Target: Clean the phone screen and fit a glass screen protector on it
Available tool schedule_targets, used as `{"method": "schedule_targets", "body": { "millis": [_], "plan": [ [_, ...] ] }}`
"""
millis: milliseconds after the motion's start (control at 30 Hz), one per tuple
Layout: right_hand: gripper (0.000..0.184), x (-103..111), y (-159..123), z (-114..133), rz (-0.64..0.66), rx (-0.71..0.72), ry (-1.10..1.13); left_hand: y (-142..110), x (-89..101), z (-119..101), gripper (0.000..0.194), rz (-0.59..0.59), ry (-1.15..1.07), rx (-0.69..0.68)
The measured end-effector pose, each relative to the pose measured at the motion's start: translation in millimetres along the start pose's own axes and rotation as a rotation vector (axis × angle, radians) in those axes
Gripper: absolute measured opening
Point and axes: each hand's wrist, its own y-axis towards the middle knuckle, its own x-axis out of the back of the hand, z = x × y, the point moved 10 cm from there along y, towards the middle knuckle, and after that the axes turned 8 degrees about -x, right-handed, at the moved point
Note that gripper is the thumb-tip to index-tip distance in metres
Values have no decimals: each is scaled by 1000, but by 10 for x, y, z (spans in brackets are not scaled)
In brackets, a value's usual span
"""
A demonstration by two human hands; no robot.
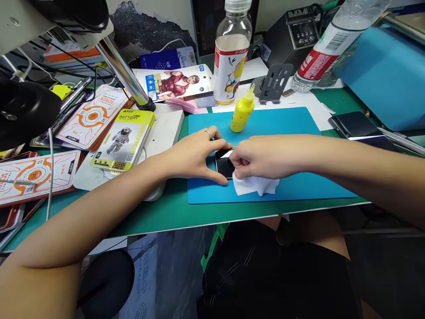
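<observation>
A black phone (224, 163) lies flat on the blue work mat (299, 126), mostly covered by my hands. My left hand (195, 155) clamps it from the left, thumb at its near edge and fingers at its far edge; a ring is on one finger. My right hand (255, 157) is closed on a crumpled white cloth (255, 185) and presses it onto the phone's right part. A small yellow squeeze bottle (242, 113) stands upright just beyond the phone.
A tall drink bottle (231, 57), a tilted water bottle (327, 46) and a grey phone stand (275, 82) stand behind the mat. Battery and screen boxes (124, 139) lie left by a microscope post (122, 71). Another dark phone (353, 124) lies right.
</observation>
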Motion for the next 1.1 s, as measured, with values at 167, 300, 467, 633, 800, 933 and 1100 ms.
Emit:
{"method": "schedule_targets", "body": {
  "millis": [167,300,467,633,800,933,1100],
  "plan": [
    [20,0,44,-118,37,-52,17,0,-11,-1,84,16,0,-2],
    [22,3,73,-55,40,-22,-5,-4,-8,10,82,8,8,4],
    [21,6,90,-92,43,-56,9,1,-9,-1,82,9,7,-10],
    [20,62,119,-15,12,-12,3,6,-10,-5,73,20,17,-5],
    [19,51,107,-66,41,-58,41,5,-2,-5,79,11,11,-3],
    [18,121,103,41,-5,-2,-9,7,-12,-6,72,16,26,-12],
    [18,114,131,50,21,-2,3,4,-3,-9,70,6,23,-16]
  ]
}}
